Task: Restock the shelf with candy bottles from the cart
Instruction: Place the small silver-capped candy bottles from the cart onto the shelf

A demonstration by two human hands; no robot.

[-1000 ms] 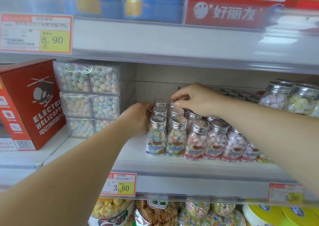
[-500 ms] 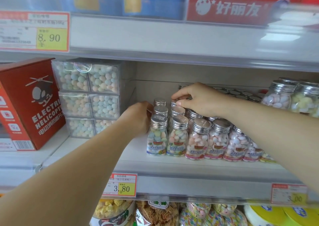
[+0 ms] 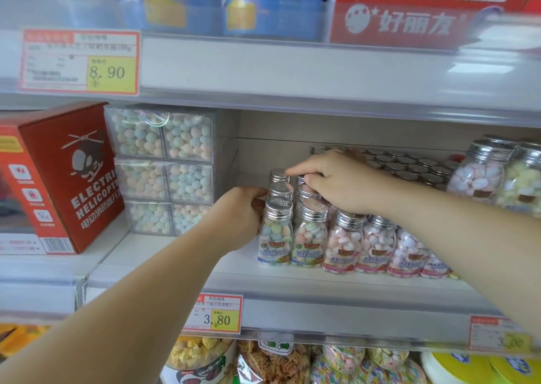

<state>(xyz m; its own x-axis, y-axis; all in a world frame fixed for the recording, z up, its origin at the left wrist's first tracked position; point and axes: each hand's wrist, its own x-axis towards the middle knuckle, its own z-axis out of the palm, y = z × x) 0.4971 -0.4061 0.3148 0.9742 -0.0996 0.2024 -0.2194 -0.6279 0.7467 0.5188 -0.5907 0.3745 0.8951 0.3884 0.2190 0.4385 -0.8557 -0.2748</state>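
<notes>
The white shelf [image 3: 292, 278] carries rows of silver-capped candy bottles [image 3: 310, 237] at its front middle. The left hand [image 3: 240, 216] curls round the leftmost row's side. The right hand [image 3: 339, 181], reaching over the caps, pinches one bottle's cap [image 3: 303, 178] farther back.

Clear glossy candy bottles [image 3: 275, 234] (shiny metallic caps [image 3: 279, 206]) on a smooth shelf [image 3: 181, 262].

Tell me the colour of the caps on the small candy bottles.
Shiny silver caps; the head view shows them best.
</notes>
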